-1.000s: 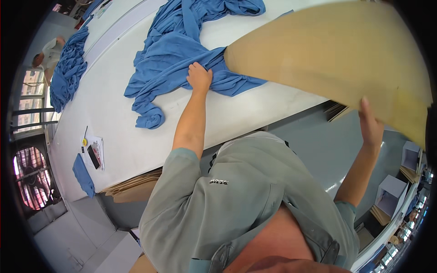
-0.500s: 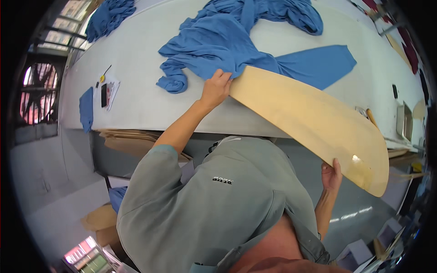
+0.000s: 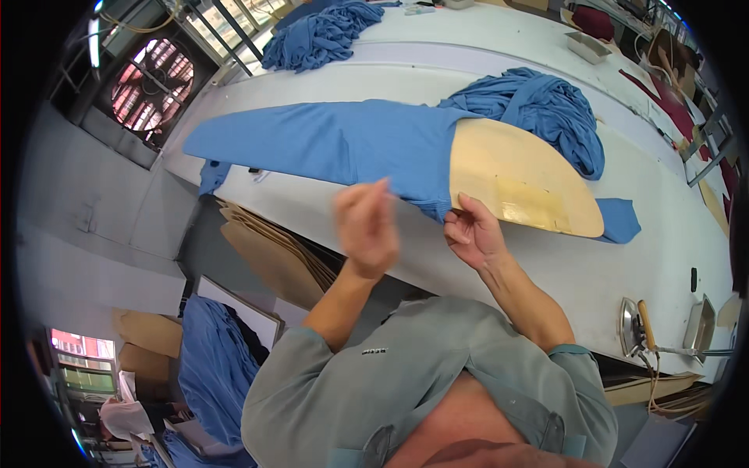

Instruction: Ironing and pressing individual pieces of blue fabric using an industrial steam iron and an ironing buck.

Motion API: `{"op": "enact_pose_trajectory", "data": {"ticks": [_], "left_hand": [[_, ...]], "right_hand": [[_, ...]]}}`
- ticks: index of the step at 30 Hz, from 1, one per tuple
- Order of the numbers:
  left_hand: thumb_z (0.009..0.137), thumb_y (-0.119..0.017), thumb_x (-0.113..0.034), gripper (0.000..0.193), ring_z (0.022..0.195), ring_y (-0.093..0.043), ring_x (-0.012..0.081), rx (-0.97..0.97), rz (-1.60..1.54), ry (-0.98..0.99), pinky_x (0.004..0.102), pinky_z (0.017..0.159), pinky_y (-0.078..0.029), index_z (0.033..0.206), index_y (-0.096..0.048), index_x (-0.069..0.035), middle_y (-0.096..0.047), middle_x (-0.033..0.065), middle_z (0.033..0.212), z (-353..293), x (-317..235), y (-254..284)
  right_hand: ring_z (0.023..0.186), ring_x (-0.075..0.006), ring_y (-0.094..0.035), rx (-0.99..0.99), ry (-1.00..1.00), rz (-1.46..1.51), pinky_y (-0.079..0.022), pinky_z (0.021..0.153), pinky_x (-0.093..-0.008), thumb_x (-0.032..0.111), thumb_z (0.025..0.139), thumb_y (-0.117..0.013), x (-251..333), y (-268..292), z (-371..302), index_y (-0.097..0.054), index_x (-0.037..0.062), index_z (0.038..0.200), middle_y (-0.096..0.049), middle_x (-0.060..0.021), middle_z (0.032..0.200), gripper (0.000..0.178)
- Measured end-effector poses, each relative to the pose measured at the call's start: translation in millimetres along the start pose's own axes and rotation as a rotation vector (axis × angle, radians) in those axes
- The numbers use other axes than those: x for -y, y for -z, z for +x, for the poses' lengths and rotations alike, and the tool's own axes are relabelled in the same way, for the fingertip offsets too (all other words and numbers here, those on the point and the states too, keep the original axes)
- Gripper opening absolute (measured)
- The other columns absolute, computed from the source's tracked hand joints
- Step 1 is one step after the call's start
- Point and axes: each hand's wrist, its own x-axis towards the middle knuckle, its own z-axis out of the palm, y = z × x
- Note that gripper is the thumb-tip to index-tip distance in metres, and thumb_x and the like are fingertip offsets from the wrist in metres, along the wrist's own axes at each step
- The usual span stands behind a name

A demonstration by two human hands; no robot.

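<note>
A pale yellow, long shaped board (image 3: 523, 164) with a rounded end lies over the table, its left part inside a blue knit garment piece (image 3: 335, 140). At the fabric's near edge, my right hand (image 3: 476, 234) has its thumb on the board and fingers curled beneath its rim. My left hand (image 3: 367, 230) hangs in front of the fabric, apart from it and smeared by motion, so its fingers are unclear. Behind the board's rounded end lies a bunched blue garment (image 3: 538, 117). Some blue cloth (image 3: 620, 221) shows past the board's right end.
The white table (image 3: 530, 273) carries another blue heap (image 3: 320, 35) at the back left. An iron (image 3: 630, 327) with a wooden handle and cord sits beside a metal tray (image 3: 700, 327) at right. Brown card sheets (image 3: 273, 253) stick out below the table's front edge.
The board has moved left and its narrow end is now inside the blue fabric. My right hand has come up to the fabric's edge; my left hand has let go of the board.
</note>
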Motion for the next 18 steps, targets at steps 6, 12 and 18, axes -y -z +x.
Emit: {"op": "enact_pose_trajectory", "data": {"ticks": [6, 12, 18], "left_hand": [[0.098, -0.055, -0.026, 0.061, 0.123, -0.048, 0.0289, -0.298, 0.167, 0.379, 0.0345, 0.1, -0.041, 0.142, -0.031, 0.009, -0.045, 0.0244, 0.136, 148.8, 137.1, 86.4], [0.098, -0.06, -0.028, 0.048, 0.105, -0.062, 0.0259, -0.177, -0.152, 0.545, 0.0334, 0.091, -0.049, 0.132, -0.049, 0.004, -0.063, 0.0193, 0.116, 221.4, 120.6, 9.8], [0.095, -0.062, -0.021, 0.05, 0.084, -0.066, 0.0231, -0.08, -0.758, 0.4, 0.0286, 0.08, -0.05, 0.136, -0.046, 0.002, -0.067, 0.0184, 0.11, 239.5, 121.3, -58.1]], "right_hand": [[0.061, -0.0111, -0.057, -0.011, -0.061, 0.125, -0.032, 0.037, -0.0192, 0.038, 0.1, -0.052, 0.8, -113.7, 54.7, -0.065, 0.0053, 0.107, -0.071, -0.0086, 0.098, 0.036], [0.06, -0.0118, -0.057, -0.247, 0.102, 0.014, -0.034, 0.04, -0.02, 0.057, 0.097, -0.05, 23.3, -97.2, 50.6, -0.064, 0.0057, 0.106, -0.07, -0.0059, 0.089, 0.054], [0.087, -0.0199, -0.064, -0.658, 0.583, -2.048, -0.052, 0.074, -0.0306, 0.033, 0.093, -0.067, 148.9, -122.8, -9.6, -0.058, 0.0024, 0.12, -0.068, -0.0103, 0.104, 0.042]]}}
